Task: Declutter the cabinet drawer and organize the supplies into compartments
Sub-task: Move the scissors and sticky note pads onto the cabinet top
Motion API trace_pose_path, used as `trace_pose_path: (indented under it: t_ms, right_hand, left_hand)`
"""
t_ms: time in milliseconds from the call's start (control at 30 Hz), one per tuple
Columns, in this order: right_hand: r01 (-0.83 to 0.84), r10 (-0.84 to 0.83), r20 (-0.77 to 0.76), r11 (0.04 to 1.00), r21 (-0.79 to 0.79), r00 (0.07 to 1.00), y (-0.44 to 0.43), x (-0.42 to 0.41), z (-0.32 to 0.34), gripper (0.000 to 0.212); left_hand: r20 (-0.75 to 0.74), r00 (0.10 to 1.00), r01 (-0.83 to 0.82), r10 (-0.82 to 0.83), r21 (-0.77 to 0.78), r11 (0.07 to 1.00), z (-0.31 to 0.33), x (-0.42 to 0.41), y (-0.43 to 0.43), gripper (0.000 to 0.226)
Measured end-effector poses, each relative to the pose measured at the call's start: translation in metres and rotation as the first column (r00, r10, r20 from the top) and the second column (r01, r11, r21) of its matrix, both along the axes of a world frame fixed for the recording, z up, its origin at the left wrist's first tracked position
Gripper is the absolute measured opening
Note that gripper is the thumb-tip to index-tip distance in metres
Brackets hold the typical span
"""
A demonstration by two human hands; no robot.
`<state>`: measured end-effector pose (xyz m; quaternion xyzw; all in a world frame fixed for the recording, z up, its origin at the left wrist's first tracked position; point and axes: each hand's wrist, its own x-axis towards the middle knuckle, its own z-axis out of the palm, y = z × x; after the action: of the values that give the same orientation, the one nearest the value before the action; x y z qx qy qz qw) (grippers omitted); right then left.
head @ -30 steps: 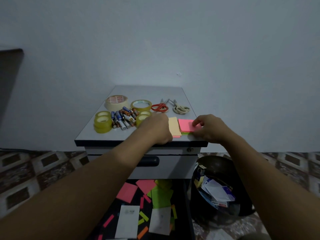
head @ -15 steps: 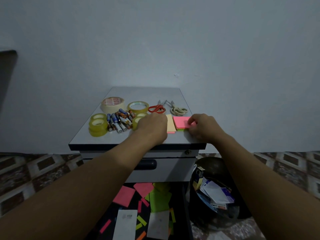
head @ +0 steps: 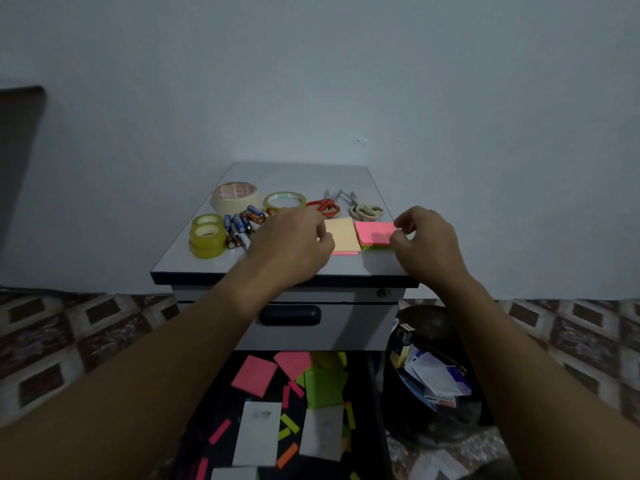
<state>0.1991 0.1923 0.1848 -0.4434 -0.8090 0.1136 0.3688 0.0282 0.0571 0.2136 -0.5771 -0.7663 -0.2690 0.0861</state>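
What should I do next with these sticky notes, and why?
Probably reach down into the open drawer for a loose pink note and add it to the pink pad. That pad and the orange pad look squared on the cabinet top, your left hand and right hand are beside them, and coloured notes lie scattered in the drawer.

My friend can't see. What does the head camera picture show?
Two hands work on a grey cabinet top: the left hand touches an orange sticky pad, the right hand curls beside a pink pad. Tape rolls, batteries and scissors lie behind; notes litter the open drawer below.
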Motion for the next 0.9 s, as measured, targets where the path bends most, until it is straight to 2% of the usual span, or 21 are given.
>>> trace_pose_path:
  t_ms: [100, 167, 233, 300, 367, 467, 600, 733, 767, 833, 900]
  right_hand:
    - [-0.083, 0.080, -0.134, 0.996, -0.021, 0.988, -0.038, 0.003, 0.001, 0.006]
    - [-0.156, 0.140, -0.187, 0.985, -0.072, 0.972, -0.060, 0.003, -0.008, 0.014]
    - [-0.205, 0.172, -0.200, 0.967, -0.155, 0.965, -0.074, 0.001, -0.030, 0.023]
    - [-0.240, 0.200, -0.172, 0.937, -0.256, 0.965, -0.085, -0.004, -0.060, 0.028]
    - [-0.264, 0.236, -0.121, 0.895, -0.359, 0.964, -0.091, -0.010, -0.090, 0.033]
    - [-0.228, 0.302, 0.051, 0.810, -0.541, 0.952, -0.093, -0.020, -0.127, 0.034]
    - [-0.125, 0.349, 0.222, 0.743, -0.657, 0.910, -0.096, -0.032, -0.176, 0.030]
    - [-0.029, 0.383, 0.366, 0.723, -0.690, 0.848, -0.103, -0.039, -0.215, 0.029]
    - [-0.022, 0.392, 0.392, 0.730, -0.683, 0.832, -0.105, -0.040, -0.223, 0.031]
    - [-0.019, 0.422, 0.461, 0.753, -0.658, 0.780, -0.106, -0.044, -0.240, 0.039]
    - [-0.009, 0.430, 0.511, 0.771, -0.636, 0.744, -0.105, -0.052, -0.256, 0.050]
  left_hand:
    - [0.120, 0.993, 0.001, -0.006, 0.044, 0.999, -0.007, -0.001, -0.029, 0.019]
    - [0.209, 0.978, -0.017, 0.006, 0.051, 0.999, -0.020, -0.005, -0.046, 0.020]
    - [0.312, 0.949, -0.046, 0.048, -0.016, 0.999, -0.042, -0.012, -0.061, 0.022]
    - [0.371, 0.923, -0.053, 0.107, -0.154, 0.987, -0.072, -0.019, -0.073, 0.027]
    - [0.420, 0.897, -0.008, 0.138, -0.296, 0.955, -0.108, -0.026, -0.083, 0.034]
    - [0.440, 0.868, 0.009, 0.229, -0.476, 0.879, -0.158, -0.037, -0.091, 0.039]
    - [0.452, 0.825, 0.021, 0.340, -0.625, 0.781, -0.216, -0.055, -0.091, 0.043]
    - [0.494, 0.766, 0.006, 0.412, -0.646, 0.763, -0.252, -0.054, -0.085, 0.010]
    - [0.495, 0.766, 0.015, 0.411, -0.652, 0.758, -0.258, -0.052, -0.084, 0.007]
    - [0.462, 0.784, 0.013, 0.414, -0.680, 0.733, -0.273, -0.050, -0.079, 0.056]
    - [0.453, 0.797, 0.023, 0.401, -0.685, 0.728, -0.283, -0.046, -0.075, 0.076]
